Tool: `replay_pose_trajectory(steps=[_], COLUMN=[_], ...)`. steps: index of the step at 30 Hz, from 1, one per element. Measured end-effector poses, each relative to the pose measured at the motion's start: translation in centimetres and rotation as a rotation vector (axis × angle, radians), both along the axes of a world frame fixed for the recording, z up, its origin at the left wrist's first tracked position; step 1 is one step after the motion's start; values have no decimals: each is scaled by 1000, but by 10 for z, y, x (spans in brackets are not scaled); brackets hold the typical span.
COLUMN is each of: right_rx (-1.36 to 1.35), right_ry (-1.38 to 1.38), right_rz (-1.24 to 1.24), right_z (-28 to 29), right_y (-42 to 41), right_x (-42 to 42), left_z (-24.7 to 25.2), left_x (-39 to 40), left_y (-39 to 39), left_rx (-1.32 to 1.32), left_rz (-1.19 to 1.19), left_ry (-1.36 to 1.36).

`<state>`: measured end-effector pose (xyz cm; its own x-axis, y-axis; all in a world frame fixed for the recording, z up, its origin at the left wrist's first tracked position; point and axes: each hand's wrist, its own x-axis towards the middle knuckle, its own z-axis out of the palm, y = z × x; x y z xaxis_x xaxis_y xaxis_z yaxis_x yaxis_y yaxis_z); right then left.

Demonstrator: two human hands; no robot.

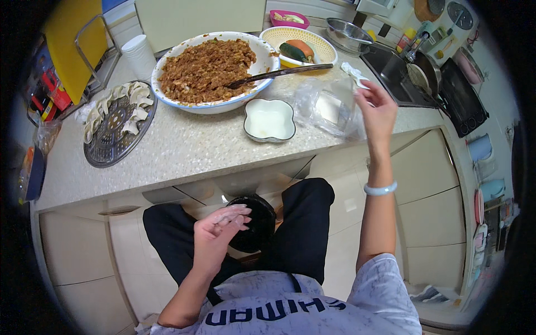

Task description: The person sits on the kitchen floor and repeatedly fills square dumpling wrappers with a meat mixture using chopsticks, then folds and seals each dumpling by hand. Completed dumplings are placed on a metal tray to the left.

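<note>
My right hand point(379, 109) pinches the edge of a clear plastic bag point(307, 98) at the counter's right. Inside the bag lies a stack of pale, square-looking wrappers point(328, 107). Above my lap floats my left hand point(220, 222), its floury fingers half curled and nothing visible in them. A flower-shaped white dish point(269, 120) sits left of the bag. Behind it stands a large enamel basin point(270, 63) of brown minced filling point(205, 69), with dark chopsticks point(284, 72) resting in it. Folded dumplings point(136, 113) line part of a perforated metal steamer plate point(111, 144) at left.
A yellow-white basket point(322, 38) holds a carrot and a green vegetable, near a pink bowl point(289, 19). The dark sink point(383, 71) is at right. A white cup stack point(137, 56) and yellow board point(75, 46) stand left. A black round bin point(255, 226) sits between my knees.
</note>
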<state>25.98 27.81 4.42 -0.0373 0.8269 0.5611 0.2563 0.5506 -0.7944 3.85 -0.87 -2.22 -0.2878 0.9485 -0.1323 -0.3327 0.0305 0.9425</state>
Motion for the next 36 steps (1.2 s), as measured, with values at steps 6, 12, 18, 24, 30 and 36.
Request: replay_pose_trajectory(steps=[6,12,18,24,30,36], right_rx=[-346,-715,-561,-424,-361,-320], right_ry=[184,177,58,184,193,29], right_rz=[335,754,618,435,517,496], right_z=[51,28,12,19,28,46], right_y=[-90,-139,-127,-57,-12,-8], right_x=[-27,-57,-70,-82,-122,-139], left_z=[8,24,29,35,34,21], left_x=[17,27,5,-3,-2,-11], left_y=[23,53,53,37,24,16], left_rx=[82,162,161,63,-77,-108], left_rz=[-288,-312,-186,-48,94,107], left_ry=[-421,-816,-719,-536,-306,-178])
